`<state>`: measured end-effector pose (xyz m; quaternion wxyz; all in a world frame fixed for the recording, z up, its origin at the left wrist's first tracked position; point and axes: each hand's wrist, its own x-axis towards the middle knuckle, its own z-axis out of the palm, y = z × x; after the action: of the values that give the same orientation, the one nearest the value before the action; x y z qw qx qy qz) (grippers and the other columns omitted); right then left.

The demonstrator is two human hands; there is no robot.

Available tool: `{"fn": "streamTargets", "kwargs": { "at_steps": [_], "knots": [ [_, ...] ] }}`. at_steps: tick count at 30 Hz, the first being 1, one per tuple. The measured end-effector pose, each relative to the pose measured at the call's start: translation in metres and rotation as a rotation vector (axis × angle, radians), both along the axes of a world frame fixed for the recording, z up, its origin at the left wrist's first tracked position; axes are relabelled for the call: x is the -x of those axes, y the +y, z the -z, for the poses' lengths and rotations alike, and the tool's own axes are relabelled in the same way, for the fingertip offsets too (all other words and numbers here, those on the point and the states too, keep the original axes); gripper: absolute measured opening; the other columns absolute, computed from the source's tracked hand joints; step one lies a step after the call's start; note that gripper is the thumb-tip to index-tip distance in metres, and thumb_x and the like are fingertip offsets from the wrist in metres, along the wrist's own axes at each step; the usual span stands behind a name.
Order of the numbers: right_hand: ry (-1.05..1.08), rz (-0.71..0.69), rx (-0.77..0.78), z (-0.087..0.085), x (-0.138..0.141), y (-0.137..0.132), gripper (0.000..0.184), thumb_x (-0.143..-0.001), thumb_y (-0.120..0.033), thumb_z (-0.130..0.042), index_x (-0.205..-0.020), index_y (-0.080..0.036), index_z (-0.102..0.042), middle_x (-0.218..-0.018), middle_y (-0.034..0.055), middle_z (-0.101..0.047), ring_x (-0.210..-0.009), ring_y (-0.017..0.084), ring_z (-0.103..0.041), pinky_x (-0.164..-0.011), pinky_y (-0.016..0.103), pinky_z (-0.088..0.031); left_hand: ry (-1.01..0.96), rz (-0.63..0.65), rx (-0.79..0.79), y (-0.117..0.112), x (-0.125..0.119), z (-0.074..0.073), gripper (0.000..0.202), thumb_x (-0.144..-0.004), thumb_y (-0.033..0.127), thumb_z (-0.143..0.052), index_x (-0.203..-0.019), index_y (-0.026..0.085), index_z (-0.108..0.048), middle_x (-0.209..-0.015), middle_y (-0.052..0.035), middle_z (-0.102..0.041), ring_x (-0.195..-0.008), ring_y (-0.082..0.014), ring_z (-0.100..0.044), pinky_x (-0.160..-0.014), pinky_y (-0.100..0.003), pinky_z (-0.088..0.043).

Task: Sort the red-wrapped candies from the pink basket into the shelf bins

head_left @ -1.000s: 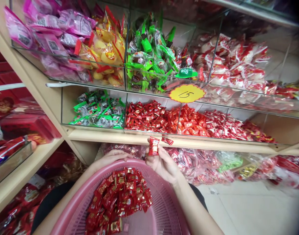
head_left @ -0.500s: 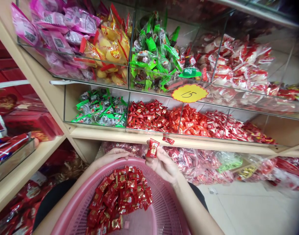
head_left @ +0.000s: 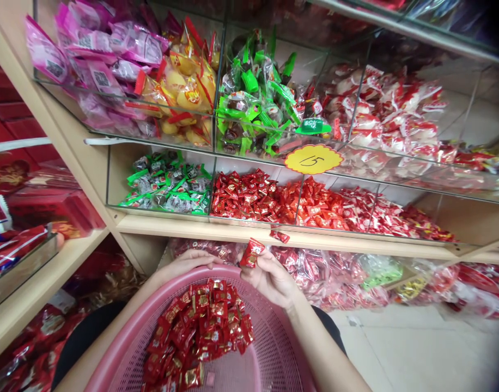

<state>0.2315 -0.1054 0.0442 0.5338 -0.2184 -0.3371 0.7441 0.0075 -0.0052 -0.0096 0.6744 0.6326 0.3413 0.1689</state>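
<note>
A red-and-gold wrapped candy (head_left: pixel 251 252) is pinched upright between the thumb and fingers of my right hand (head_left: pixel 272 276), just above the far rim of a pink plastic basket (head_left: pixel 122 321). Many candies in the same red wrapping (head_left: pixel 204 321) lie heaped inside the basket, mostly to its left. My left hand (head_left: pixel 194 261) lies along the far left rim, its fingers stretched out and holding nothing I can see. A single red candy (head_left: pixel 279 236) rests on the wooden shelf edge (head_left: pixel 171 226) beyond my right hand.
Clear-fronted bins ahead hold red candies (head_left: pixel 245 193), orange-red candies (head_left: pixel 315 201) and green-wrapped candies (head_left: pixel 168 182). Larger packets fill the bins above, with a yellow price tag (head_left: pixel 314 159) on the front. Bagged goods (head_left: pixel 335 272) lie under the shelf. A wooden upright (head_left: pixel 65 125) stands left.
The candy in my right hand has tilted to the right and moved slightly down and left. My left hand stays at the basket rim. The view has shifted a little.
</note>
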Motion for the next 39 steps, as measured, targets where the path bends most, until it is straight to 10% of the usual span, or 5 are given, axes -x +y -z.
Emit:
{"fn": "streamTargets", "kwargs": {
  "at_steps": [11, 18, 24, 39],
  "knots": [
    [-0.504, 0.031, -0.170, -0.001, 0.013, -0.004, 0.020, -0.071, -0.030, -0.075, -0.088, -0.024, -0.065, -0.070, -0.0044, -0.055, -0.060, 0.009, -0.046, -0.058, 0.025, -0.037, -0.067, -0.046, 0.007, -0.005, -0.002, 0.000, 0.033, -0.075, 0.045, -0.067, -0.085, 0.014, -0.071, -0.101, -0.0061, -0.069, -0.095, -0.0197, -0.062, -0.090, -0.030, -0.042],
    [-1.231, -0.052, -0.705, -0.001, 0.049, -0.045, 0.013, -0.084, -0.023, -0.060, -0.096, -0.024, -0.062, -0.096, 0.0028, -0.064, -0.086, 0.018, -0.056, -0.076, 0.035, -0.044, 0.017, -0.007, -0.073, -0.005, 0.002, -0.003, 0.033, -0.081, 0.042, -0.061, -0.094, 0.015, -0.072, -0.103, -0.0058, -0.068, -0.098, -0.0184, -0.060, -0.088, -0.026, -0.043],
    [-1.772, -0.070, -1.115, 0.044, 0.076, -0.095, 0.006, -0.084, -0.012, -0.056, -0.082, -0.018, -0.055, -0.078, 0.0023, -0.060, -0.073, 0.017, -0.052, -0.065, 0.031, -0.040, 0.002, -0.012, -0.050, -0.008, 0.002, -0.003, 0.027, -0.080, 0.039, -0.062, -0.089, 0.016, -0.072, -0.103, -0.0053, -0.069, -0.092, -0.0154, -0.061, -0.083, -0.025, -0.042],
    [-1.867, -0.084, -1.293, 0.063, 0.102, -0.101, 0.006, -0.086, -0.018, -0.058, -0.083, -0.018, -0.052, -0.079, 0.0023, -0.060, -0.072, 0.018, -0.052, -0.062, 0.031, -0.041, -0.025, -0.014, -0.044, -0.006, 0.002, 0.002, 0.023, -0.077, 0.037, -0.063, -0.072, 0.014, -0.068, -0.112, -0.0054, -0.067, -0.091, -0.0145, -0.061, -0.081, -0.024, -0.041]
  ]
}}
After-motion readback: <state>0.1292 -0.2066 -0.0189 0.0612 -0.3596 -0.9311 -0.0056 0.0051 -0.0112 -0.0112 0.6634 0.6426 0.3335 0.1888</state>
